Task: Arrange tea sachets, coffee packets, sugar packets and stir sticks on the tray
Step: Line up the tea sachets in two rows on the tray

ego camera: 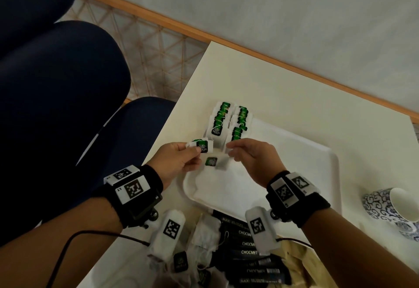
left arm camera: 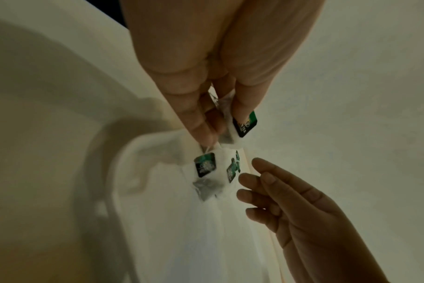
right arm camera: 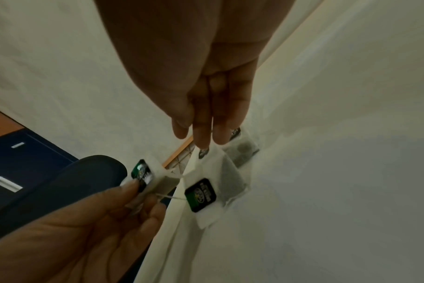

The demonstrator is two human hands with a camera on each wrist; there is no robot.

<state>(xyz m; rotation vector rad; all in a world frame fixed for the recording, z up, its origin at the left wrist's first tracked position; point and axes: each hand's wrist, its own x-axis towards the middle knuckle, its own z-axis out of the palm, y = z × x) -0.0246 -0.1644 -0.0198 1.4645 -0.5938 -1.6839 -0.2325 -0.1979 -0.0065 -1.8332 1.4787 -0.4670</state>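
- The cream table (ego camera: 283, 97) is carrying everything; its far corner is sitting near the wood-trimmed wall, and dark blue chairs (ego camera: 56, 79) are crowding its left edge.
- The white tray (ego camera: 317, 167) is lying across the middle of the table, with its right half lying bare and its rim rising at the near left corner.
- Only the head view is showing the near table edge: a stack of black coffee packets (ego camera: 249, 253) and loose tea sachets (ego camera: 204, 235) are waiting there, and a blue-patterned cup (ego camera: 394, 210) is lying tipped to the right of the tray.
- Two rows of green-tagged tea sachets (ego camera: 229, 124) are overlapping at the tray's far left corner.
- The left hand (ego camera: 179, 161) is pinching one tea sachet (ego camera: 200, 146) between thumb and fingers, just beside the rows.
- The right hand (ego camera: 251, 158) is hovering over the tray with fingers loosely bent; the left wrist view is showing its fingers (left arm camera: 274, 178) gripping nothing.
- A dangling sachet (right arm camera: 215, 193) is hanging below the hands; the right wrist view is showing its string running toward the left hand's fingers.
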